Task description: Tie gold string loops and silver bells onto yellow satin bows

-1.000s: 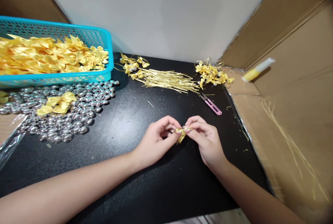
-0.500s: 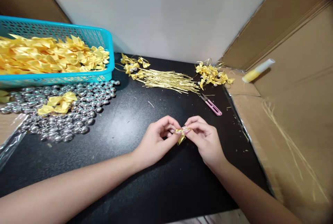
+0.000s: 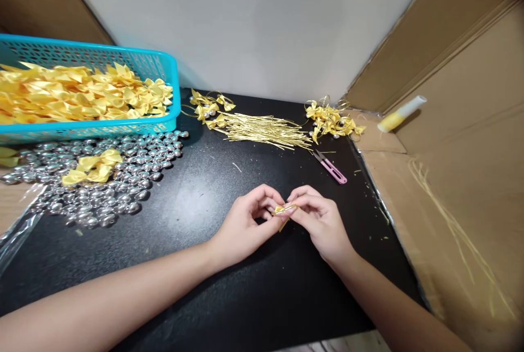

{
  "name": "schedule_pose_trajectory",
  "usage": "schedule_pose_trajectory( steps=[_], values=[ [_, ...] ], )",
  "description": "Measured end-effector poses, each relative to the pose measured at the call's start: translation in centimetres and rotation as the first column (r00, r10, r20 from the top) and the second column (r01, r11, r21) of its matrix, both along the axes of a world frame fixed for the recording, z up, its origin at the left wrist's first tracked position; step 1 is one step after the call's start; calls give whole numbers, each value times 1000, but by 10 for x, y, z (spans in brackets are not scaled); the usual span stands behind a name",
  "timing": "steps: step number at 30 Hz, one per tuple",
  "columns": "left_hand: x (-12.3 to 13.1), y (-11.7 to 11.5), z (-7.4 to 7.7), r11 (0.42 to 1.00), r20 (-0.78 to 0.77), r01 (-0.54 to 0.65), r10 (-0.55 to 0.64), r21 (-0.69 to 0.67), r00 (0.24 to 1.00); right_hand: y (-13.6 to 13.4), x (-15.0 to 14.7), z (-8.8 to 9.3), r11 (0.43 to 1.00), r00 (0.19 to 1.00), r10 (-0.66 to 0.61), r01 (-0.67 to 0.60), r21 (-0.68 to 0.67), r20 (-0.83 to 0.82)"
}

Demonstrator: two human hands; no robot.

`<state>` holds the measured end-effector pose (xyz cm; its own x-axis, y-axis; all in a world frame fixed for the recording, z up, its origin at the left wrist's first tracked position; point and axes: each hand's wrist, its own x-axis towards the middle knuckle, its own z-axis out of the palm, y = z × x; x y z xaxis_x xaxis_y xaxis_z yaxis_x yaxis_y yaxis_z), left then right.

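Over the black tabletop, my left hand pinches a small yellow ribbon bow between thumb and forefinger. Opposite it, my right hand is closed in a pinch on a gold twist tie lying across the bow. The fingertips of both hands almost meet there and hide most of the bow. Beyond the hands lies a pile of gold twist ties. A pink thread snipper rests to the right of that pile, its blades pointing away.
At left, a turquoise basket holds many yellow bows. Silver beads spread before it, with a few bows on top. Bows with beads and ties form a left cluster and a right cluster. A yellow-white tube stands far right.
The gold twist tie has tilted slightly between my fingertips, and less of the bow shows below it. Both hands keep their pinch. The camera view has shifted a little.
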<state>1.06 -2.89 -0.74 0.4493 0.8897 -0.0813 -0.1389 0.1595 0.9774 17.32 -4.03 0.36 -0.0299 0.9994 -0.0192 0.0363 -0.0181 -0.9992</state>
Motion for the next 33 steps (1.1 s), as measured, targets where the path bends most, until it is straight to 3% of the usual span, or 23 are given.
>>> schedule_pose_trajectory(
  steps=[19,33],
  values=[
    [-2,2,2,998,32,41,-39,-40,999,0,0,3,996,997,-21,14,-85,-78],
    [0,0,3,998,45,19,-16,-67,999,-2,-1,4,1000,998,-23,24,-14,57]
  ],
)
